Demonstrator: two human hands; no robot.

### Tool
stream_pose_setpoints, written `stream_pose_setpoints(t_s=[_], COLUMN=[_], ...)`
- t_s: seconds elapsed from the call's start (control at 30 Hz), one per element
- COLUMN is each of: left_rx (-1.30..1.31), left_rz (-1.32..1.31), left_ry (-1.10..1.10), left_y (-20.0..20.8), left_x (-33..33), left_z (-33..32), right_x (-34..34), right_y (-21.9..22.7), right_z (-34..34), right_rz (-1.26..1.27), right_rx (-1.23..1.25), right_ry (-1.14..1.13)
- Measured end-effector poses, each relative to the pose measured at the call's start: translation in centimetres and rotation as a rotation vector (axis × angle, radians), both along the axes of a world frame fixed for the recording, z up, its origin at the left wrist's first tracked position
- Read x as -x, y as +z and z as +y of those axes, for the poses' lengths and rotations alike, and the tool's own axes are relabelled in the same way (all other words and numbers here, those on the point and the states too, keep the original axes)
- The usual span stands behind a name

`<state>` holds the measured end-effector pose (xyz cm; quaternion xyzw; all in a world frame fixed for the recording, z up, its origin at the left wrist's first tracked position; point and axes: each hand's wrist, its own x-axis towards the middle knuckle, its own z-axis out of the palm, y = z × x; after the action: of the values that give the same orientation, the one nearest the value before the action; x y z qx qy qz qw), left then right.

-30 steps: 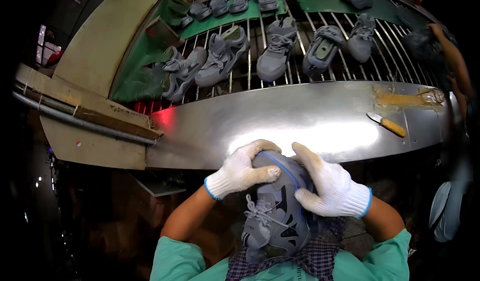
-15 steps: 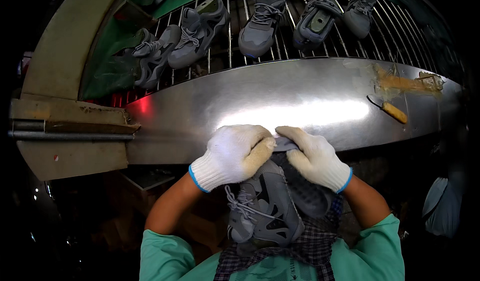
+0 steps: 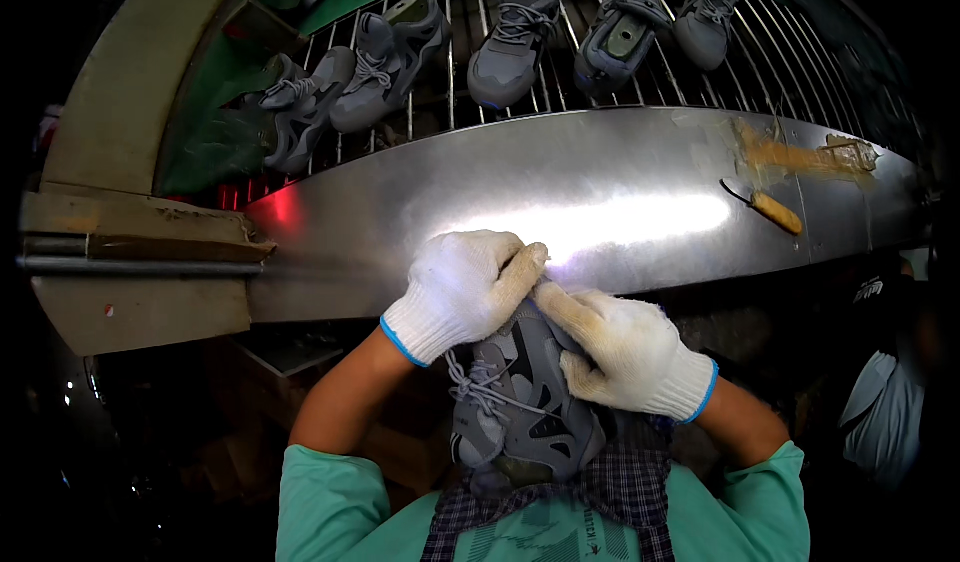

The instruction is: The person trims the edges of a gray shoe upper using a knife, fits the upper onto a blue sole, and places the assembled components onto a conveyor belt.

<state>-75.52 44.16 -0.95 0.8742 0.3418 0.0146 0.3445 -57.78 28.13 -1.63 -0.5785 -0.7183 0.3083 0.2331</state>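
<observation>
A grey lace-up sneaker (image 3: pixel 530 392) rests against my checked apron, tilted on its side, toe pointing away from me and laces to the left. My left hand (image 3: pixel 465 284), in a white knit glove with a blue cuff, is closed round the toe, thumb and fingertips pinching its tip. On the sneaker's right side, my right hand (image 3: pixel 625 352), gloved alike, grips the toe and sole edge. Its fingertips meet those of the left at the toe. Most of the sole is hidden behind the right glove.
Beyond the metal ledge (image 3: pixel 380 212), several grey sneakers (image 3: pixel 515 47) stand on a rack of metal bars (image 3: pixel 450 72). A yellow-handled hooked tool (image 3: pixel 775 212) lies on the ledge at right, near brown tape (image 3: pixel 800 157). A cardboard-covered block (image 3: pixel 140 302) juts in at left.
The dark grey sole, seen apart at the sneaker's right, is now up against it and mostly covered. My right hand has shifted down and toward me along that side; the left keeps its hold.
</observation>
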Motion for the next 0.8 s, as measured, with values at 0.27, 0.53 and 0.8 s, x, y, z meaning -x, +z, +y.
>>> stream_pose_setpoints(t_s=[0.27, 0.53, 0.8], left_rx=[-0.036, 0.738, 0.738], left_rz=[-0.331, -0.911, -0.881], left_ry=[0.156, 0.77, 0.588], left_y=[-2.1, -7.0, 1.4], left_x=[1.2, 4.0, 3.2], left_z=[-1.4, -3.2, -6.1], right_x=[1.4, 0.9, 2.4], right_y=[0.3, 1.2, 5.0], right_z=[-3.4, -2.7, -0.3], right_rz=[-0.078, 0.145, -0.003], right_rx=[-0.075, -0.022, -0.016], right_ry=[-0.009, -0.177, -0.177])
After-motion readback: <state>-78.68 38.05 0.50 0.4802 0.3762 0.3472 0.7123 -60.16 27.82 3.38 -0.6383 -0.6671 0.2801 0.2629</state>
